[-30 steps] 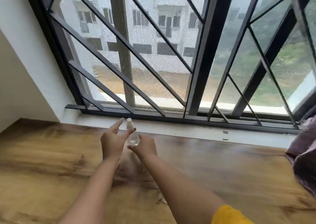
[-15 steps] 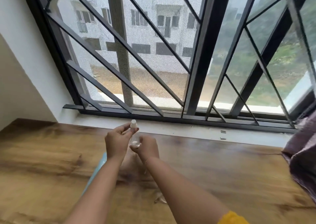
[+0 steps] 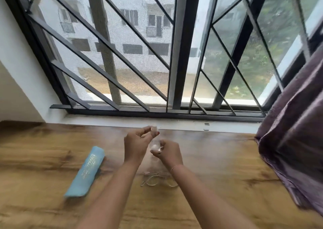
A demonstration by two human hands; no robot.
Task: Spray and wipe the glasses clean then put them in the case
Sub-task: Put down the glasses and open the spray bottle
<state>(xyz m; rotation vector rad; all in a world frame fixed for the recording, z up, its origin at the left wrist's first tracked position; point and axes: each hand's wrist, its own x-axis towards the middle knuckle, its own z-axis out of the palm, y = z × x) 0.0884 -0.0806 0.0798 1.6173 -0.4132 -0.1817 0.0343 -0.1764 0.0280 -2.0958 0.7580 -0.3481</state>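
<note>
Step in hand, by the look of it: uncapping the sprayer, before any spraying. Left hand (image 3: 135,145) raised, thumb and forefinger pinching small round clear plastic cap (image 3: 154,128), held just above and clear of the bottle. Right hand (image 3: 168,152) closed round small clear plastic spray bottle (image 3: 154,145), just beside left hand, fingertips nearly touching. Bottle detail blurred; nozzle not resolvable.

Thin metal-framed glasses (image 3: 158,179) lying folded flat on wood-grain table (image 3: 218,176), below and between both wrists, partly hidden by right forearm. Untouched. Light blue soft fabric pouch-style case (image 3: 85,172) flat on table, well to the outer side of left forearm, long axis angled toward left hand. Cannot tell whether open. No wiping cloth visible.

Next, as judged: park cap on table to free left hand, pick up glasses by frame with that hand, aim nozzle at lens with right. Needs forefinger on pump head and lens faces turned toward nozzle. Risk: cap rolling off; glasses thin, easy to bend.
</note>
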